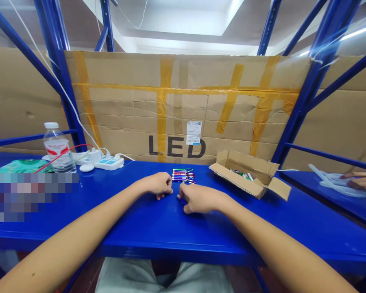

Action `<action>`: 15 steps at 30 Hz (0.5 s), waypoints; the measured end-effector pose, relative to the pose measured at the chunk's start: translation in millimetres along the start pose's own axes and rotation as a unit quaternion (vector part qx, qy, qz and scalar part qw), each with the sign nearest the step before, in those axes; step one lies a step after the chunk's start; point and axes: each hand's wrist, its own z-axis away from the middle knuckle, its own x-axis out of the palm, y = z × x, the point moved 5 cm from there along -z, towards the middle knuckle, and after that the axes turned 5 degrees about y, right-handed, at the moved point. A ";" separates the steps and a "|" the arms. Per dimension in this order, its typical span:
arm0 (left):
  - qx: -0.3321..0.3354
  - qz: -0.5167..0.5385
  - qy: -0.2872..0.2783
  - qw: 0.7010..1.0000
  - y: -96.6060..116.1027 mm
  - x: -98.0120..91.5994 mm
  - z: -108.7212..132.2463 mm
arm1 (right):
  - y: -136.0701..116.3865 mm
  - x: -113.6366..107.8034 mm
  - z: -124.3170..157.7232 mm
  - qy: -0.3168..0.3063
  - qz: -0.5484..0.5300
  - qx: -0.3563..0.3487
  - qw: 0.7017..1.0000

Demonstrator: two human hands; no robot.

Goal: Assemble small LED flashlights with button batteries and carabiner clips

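A short row of slim metallic pen-like sticks (179, 176), in green, red, purple and blue with small cords at their right ends, lies on the blue table (134, 219). Just left of the row, my left hand (159, 184) rests with its fingers curled in, and nothing shows in it. My right hand (198, 198) is closed round a dark blue pen-like stick (181, 200) in front of the row. Only one end of that stick shows; the fingers hide the rest.
An open cardboard box (240, 185) with loose sticks inside stands at right. At left are a water bottle (58, 152), a white power strip (110, 162) with cables and a green packet (24, 166). Another person's hand (364, 180) is by clear plastic (332, 181) at far right.
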 end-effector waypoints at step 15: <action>0.203 -0.038 0.036 0.978 32.0 15.9 5.8 | 60.4 -22.9 -8.3 0.107 -0.348 0.020 0.931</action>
